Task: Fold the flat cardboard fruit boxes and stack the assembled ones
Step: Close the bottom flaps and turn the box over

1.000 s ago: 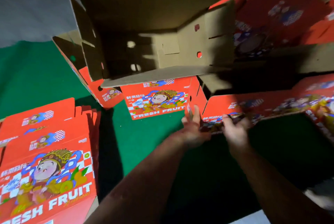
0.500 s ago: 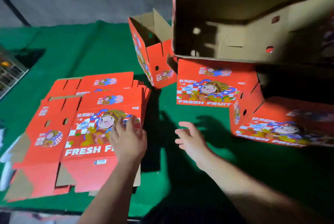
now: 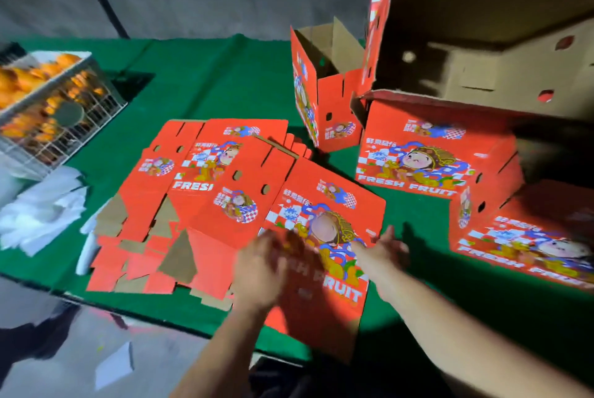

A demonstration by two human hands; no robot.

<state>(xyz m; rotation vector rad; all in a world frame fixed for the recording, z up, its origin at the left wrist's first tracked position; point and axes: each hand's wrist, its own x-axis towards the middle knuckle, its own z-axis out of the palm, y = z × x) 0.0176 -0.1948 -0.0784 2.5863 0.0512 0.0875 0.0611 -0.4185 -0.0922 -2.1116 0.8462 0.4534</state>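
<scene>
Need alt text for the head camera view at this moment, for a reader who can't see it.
Two bare hands, left and right, draw a flat red fruit box off a pile of flat boxes on a green table. Assembled boxes stand to the right, one open box stacked on top; a wire crate of oranges sits far left.

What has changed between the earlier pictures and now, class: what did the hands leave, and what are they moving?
Both hands left the assembled red fruit boxes on the right and went to the pile of flat red cardboard boxes. The left hand and right hand now pull the top flat red box off the pile towards the person; their grip is blurred. The green table cover and assembled boxes look undisturbed.
</scene>
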